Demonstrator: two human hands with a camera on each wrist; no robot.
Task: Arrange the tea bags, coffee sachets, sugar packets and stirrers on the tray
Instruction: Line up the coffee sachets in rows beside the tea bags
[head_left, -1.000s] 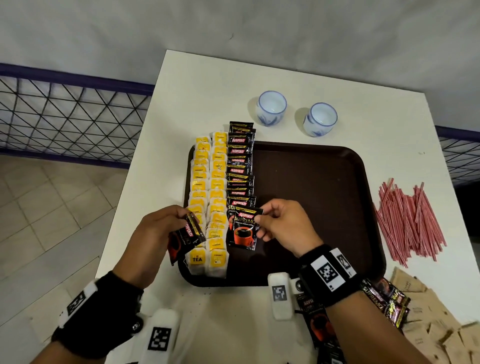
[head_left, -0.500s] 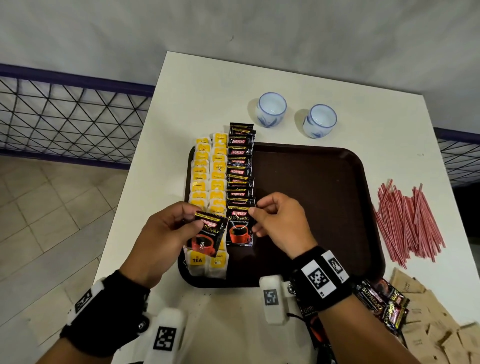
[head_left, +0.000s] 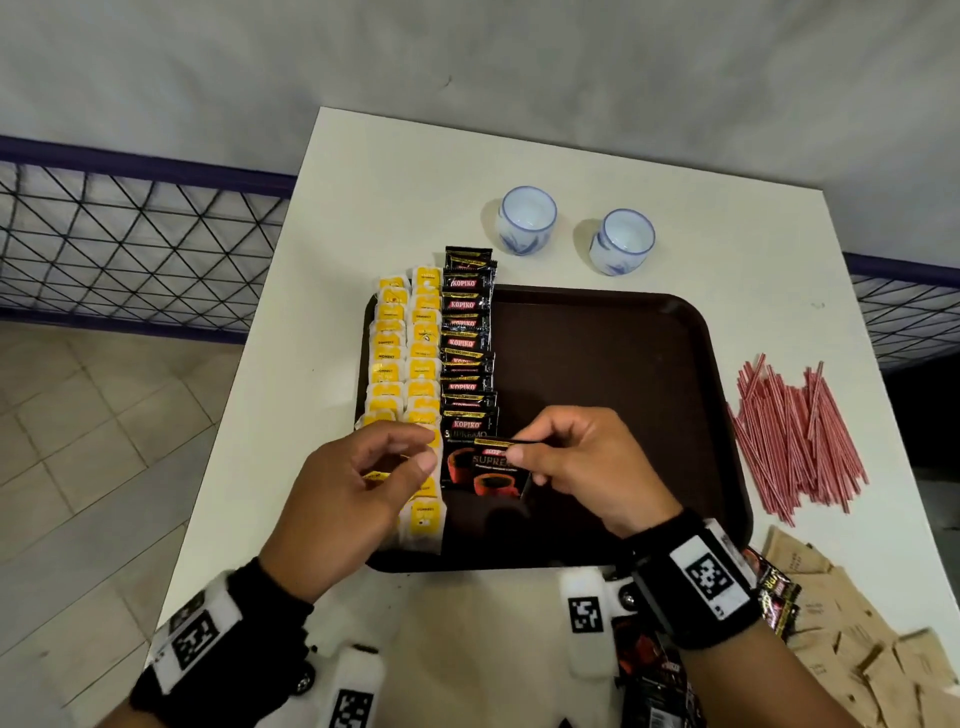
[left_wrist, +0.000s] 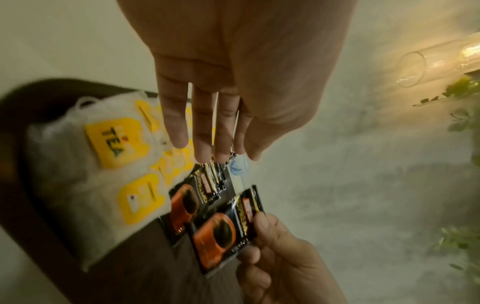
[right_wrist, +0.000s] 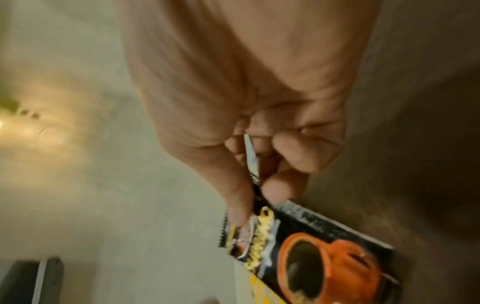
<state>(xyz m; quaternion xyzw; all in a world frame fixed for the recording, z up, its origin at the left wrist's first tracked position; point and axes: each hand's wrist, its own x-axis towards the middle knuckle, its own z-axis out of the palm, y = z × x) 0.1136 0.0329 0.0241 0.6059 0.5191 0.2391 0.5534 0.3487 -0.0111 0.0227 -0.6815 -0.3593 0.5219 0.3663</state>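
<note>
A dark brown tray (head_left: 623, 415) carries two columns of yellow-tagged tea bags (head_left: 387, 364) along its left side. Beside them runs a column of black coffee sachets (head_left: 465, 343). My right hand (head_left: 517, 449) pinches one coffee sachet (head_left: 496, 475) by its top edge, just right of the column's near end; the right wrist view shows this sachet (right_wrist: 311, 246) between thumb and forefinger. My left hand (head_left: 428, 449) hovers over the near tea bags, with straight fingers (left_wrist: 205, 133) that hold nothing. Red stirrers (head_left: 795, 436) and brown sugar packets (head_left: 857, 649) lie on the table right of the tray.
Two white-and-blue cups (head_left: 525, 221) (head_left: 621, 241) stand behind the tray. Loose coffee sachets (head_left: 774, 592) lie by my right wrist, near the front edge. The white table (head_left: 363, 208) drops off on the left beside a wire fence (head_left: 130, 249). The tray's right half is bare.
The sachet that my left hand held is now pinched by my right hand. The sachet the right hand held lies at the near end of the column. My left hand has let go.
</note>
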